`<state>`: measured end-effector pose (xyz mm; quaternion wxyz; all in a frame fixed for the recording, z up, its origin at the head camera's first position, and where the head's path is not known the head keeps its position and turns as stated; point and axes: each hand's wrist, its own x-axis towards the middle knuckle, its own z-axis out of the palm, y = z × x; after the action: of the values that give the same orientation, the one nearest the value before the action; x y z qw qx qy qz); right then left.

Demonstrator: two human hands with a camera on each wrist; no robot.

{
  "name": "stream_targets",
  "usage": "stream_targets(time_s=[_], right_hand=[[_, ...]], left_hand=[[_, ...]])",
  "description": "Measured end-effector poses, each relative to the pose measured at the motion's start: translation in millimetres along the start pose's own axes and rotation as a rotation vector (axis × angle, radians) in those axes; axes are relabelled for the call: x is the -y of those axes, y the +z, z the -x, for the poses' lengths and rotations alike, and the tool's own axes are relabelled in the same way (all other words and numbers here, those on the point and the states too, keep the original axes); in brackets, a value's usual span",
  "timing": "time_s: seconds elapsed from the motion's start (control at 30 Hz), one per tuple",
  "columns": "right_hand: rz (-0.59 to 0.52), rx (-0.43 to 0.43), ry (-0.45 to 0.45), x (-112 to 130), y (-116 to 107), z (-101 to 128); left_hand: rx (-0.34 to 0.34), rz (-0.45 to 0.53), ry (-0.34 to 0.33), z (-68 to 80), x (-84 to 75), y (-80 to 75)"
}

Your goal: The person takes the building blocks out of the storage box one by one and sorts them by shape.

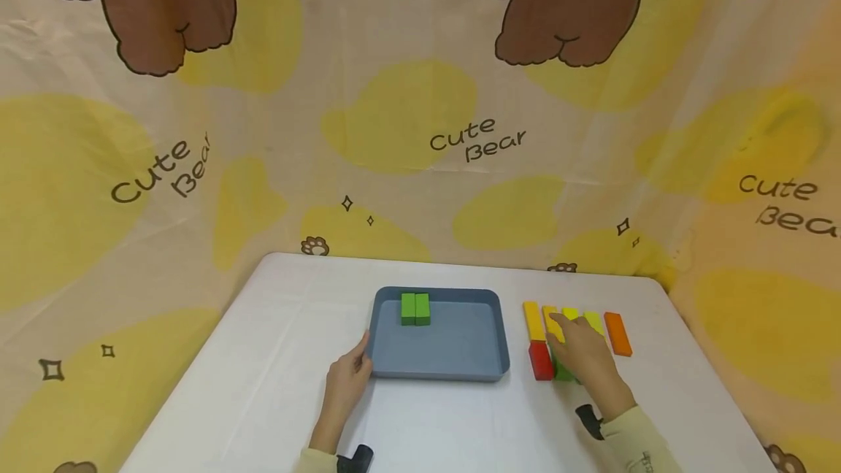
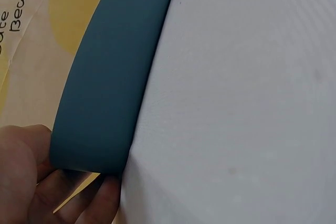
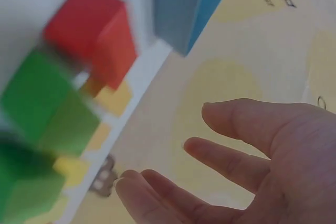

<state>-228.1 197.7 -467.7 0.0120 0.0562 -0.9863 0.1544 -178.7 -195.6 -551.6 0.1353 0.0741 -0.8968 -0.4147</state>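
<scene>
A blue-grey tray point(image 1: 440, 376) lies on the white table, with two green blocks point(image 1: 415, 310) side by side near its back left. At the tray's left side, my left hand point(image 1: 348, 379) holds the rim between thumb and fingers, seen close in the left wrist view. My right hand point(image 1: 586, 355) hovers over coloured blocks to the right, thumb and fingers spread, nothing between them in the right wrist view. Nearest it are a red block point(image 3: 89, 30), a green block point(image 3: 52, 103), another green block point(image 3: 26, 182), and a yellow block point(image 1: 570, 312); my hand partly hides some.
An amber block point(image 1: 534, 322) stands behind the red one. Further right lie a yellow-green block point(image 1: 594, 321) and an orange block point(image 1: 617, 334). A patterned cloth point(image 1: 394, 115) hangs behind the table point(image 1: 263, 356). Black straps sit on both wrists.
</scene>
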Motion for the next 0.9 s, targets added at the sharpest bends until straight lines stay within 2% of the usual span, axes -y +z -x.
stream_targets(time_s=[0.43, 0.63, 0.77, 0.9], right_hand=[[-0.03, 0.0, -0.135, 67.2, 13.9, -47.9], [-0.07, 0.037, -0.213, 108.5, 33.7, -67.9], [-0.092, 0.099, -0.221, 132.5, 48.3, -77.0], [-0.109, 0.119, -0.247, 149.4, 62.8, -86.3]], left_hand=[[-0.001, 0.002, 0.015, -1.3, 0.1, -0.7], [0.004, -0.009, 0.019, -5.0, -1.5, -1.1], [0.016, 0.005, -0.003, -1.9, -0.7, 1.1], [-0.004, 0.003, 0.007, 1.1, -0.6, 1.6]])
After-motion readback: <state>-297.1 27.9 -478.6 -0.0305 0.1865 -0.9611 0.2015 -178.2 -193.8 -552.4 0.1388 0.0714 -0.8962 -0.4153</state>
